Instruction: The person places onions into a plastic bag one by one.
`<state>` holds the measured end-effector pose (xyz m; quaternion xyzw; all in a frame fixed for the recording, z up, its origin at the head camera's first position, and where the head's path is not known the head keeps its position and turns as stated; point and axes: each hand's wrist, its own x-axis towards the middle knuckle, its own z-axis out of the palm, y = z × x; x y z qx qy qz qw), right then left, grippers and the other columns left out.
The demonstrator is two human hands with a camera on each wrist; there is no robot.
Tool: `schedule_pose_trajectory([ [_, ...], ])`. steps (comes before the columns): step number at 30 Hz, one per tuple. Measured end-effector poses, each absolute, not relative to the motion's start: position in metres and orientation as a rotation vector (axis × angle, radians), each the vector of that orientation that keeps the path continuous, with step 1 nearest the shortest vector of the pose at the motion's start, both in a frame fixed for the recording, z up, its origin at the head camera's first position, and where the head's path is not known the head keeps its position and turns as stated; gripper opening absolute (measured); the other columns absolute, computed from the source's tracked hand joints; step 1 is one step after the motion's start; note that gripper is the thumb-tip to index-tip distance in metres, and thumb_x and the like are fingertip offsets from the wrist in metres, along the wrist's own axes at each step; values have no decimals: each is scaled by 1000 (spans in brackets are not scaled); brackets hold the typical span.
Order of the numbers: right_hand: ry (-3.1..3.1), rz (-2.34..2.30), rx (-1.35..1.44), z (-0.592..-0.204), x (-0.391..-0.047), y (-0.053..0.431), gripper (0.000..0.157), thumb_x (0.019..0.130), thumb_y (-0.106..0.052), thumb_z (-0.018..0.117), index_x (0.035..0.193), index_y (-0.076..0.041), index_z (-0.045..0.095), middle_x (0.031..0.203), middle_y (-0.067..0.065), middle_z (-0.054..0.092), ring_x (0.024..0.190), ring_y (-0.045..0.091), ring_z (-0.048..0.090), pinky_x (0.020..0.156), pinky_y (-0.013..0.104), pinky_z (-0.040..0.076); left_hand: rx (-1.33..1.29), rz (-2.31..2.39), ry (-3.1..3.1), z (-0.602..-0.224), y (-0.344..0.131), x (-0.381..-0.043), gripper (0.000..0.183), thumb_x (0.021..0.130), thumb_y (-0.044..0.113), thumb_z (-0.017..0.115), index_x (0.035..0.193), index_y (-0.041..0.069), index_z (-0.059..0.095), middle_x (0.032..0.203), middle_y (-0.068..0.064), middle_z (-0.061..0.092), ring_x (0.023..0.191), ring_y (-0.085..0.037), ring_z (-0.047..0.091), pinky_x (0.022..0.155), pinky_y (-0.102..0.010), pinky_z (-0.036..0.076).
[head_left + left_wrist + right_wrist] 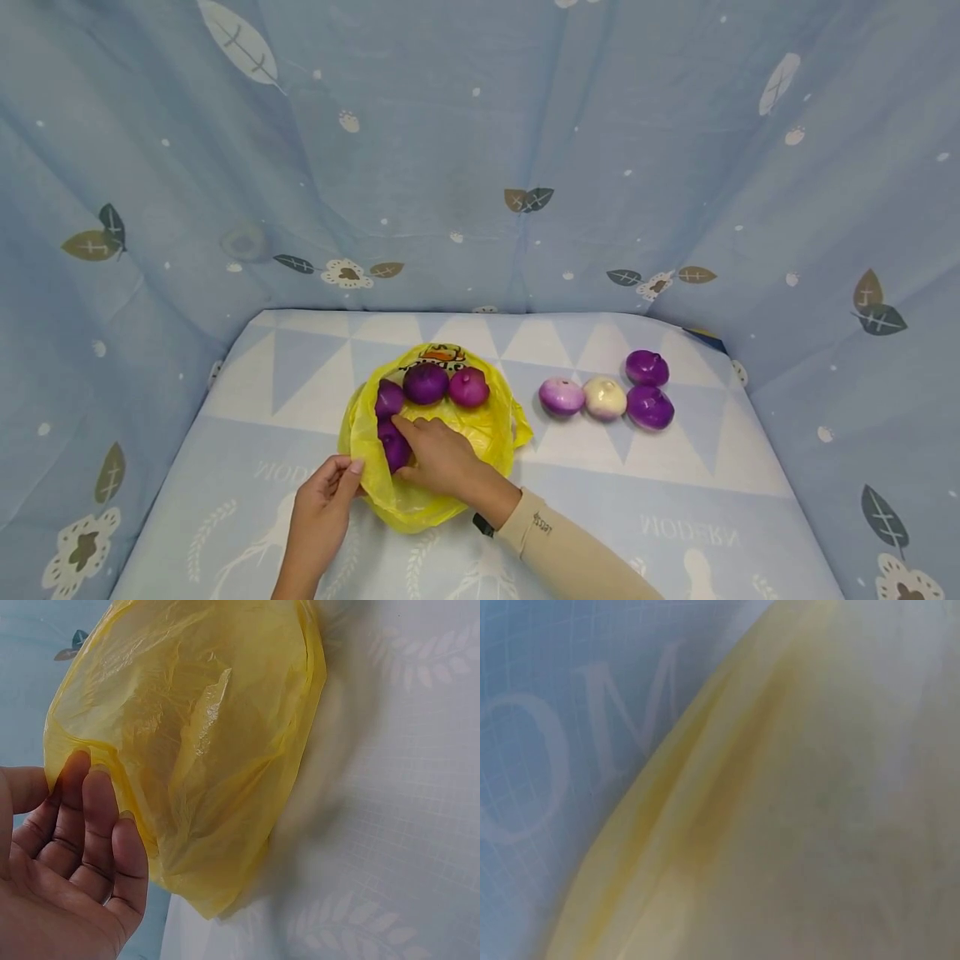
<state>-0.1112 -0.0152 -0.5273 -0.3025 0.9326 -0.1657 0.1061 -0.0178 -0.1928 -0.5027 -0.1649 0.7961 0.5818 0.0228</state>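
- The yellow bag [367, 429] sits open-mouthed on the desk [577, 492].
- The left hand [322, 504] pinches the bag's rim at its left side, between thumb and fingers.
- Inside the bag, the right hand [442, 462] has its thumb and fingers round the near purple onion [393, 447].
- Three more onions [426, 383] lie along the bag's far and left inner side.
- Right of the bag are a pale purple onion [561, 398], a white onion [604, 399] and two dark purple onions [650, 407].
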Motion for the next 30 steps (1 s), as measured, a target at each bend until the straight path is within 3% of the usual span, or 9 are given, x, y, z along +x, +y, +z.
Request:
schedule_pose_trajectory([
  [9,2719,-556,-790,-526,-112,-13,56,87,-43,86,127,-12,61,91,-3,64,84,13,58,69,25,54,-510,1801,2473,-502,-194,-18,37,110,36,58,117,1,66,111,-10,73,91,-11,70,85,-29,61],
  [14,2712,-585,-814,-524,-113,-10,48,89,-41,86,119,-12,62,82,-6,61,75,10,58,64,22,52,-510,1791,2484,-500,-194,-18,37,110,36,57,117,0,66,112,-11,73,91,-10,70,84,-28,61],
  [21,2749,-577,-800,-520,-112,-2,48,92,-41,82,126,-11,65,114,1,75,98,17,71,82,30,60,-491,1815,2490,-498,-193,-18,37,110,35,58,116,-1,66,110,-12,73,90,-10,70,84,-29,61],
  [30,2718,-711,-791,-499,-104,25,62,97,-41,77,148,-12,57,138,2,66,124,19,64,106,36,53,-494,1815,2494,-497,-193,-17,36,110,33,58,116,-1,66,110,-12,73,90,-10,70,85,-29,61],
])
